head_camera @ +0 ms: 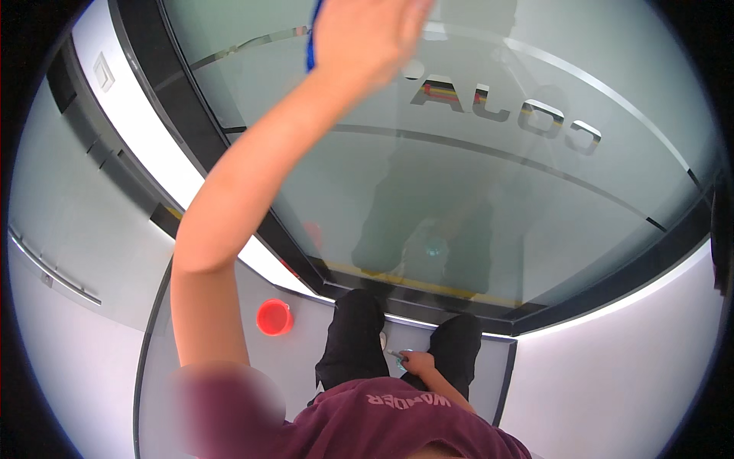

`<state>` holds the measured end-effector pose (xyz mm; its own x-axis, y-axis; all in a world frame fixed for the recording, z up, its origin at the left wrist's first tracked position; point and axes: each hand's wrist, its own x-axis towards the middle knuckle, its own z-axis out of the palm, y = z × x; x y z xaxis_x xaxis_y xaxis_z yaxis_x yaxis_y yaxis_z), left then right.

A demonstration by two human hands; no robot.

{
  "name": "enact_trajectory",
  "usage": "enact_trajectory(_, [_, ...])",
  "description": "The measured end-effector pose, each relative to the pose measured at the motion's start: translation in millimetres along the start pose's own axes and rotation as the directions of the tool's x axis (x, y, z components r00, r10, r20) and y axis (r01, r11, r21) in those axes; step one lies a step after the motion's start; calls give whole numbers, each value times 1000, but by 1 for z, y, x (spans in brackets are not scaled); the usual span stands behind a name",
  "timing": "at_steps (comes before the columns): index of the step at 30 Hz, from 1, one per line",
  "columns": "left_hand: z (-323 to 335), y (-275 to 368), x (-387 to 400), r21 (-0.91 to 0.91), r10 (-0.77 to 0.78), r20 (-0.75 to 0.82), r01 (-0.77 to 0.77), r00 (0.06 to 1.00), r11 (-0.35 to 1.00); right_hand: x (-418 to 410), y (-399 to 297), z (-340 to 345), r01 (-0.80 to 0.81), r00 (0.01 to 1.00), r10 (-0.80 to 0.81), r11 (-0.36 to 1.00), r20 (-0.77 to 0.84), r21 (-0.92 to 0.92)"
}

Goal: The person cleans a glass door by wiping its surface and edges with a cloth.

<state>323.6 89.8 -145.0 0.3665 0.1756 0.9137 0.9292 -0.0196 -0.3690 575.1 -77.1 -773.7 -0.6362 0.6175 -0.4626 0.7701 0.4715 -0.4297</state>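
Observation:
My left hand (367, 40) is raised at the top of the view, against or close to a large framed glass panel (367, 189). A strip of blue cloth (311, 49) shows at its outer edge; the rest lies behind the hand. Low down, near my dark trousers, my right hand (418, 362) grips a small grey-handled tool (397, 354) with a teal part, whose kind I cannot make out. Cut-out lettering and curved stripes mark the glass, which also carries a faint reflection.
A red bucket (274, 317) stands on the grey floor (292, 367) to the left. A dark frame (418, 298) edges the glass. Further left are a wall switch (104, 73) and a metal bar handle (54, 272); a pale wall (619, 356) is on the right.

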Motion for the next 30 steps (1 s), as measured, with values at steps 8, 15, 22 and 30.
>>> enact_trajectory(8, [23,83,-13,-181,445,10,-436,896,882,-2,-3,-3,-18,1000,18,1000,-11,-4])
enact_trajectory(15, [25,79,-25,-296,560,-115,-566,821,769,-3,-1,0,-37,999,38,999,-27,38])
enact_trajectory(22, [-18,-11,-49,-223,326,140,-291,935,930,-8,1,4,-71,997,72,996,-25,44])
enact_trajectory(30, [-27,-149,-120,-91,-305,-119,295,945,951,-7,1,2,5,1000,-5,1000,22,1])
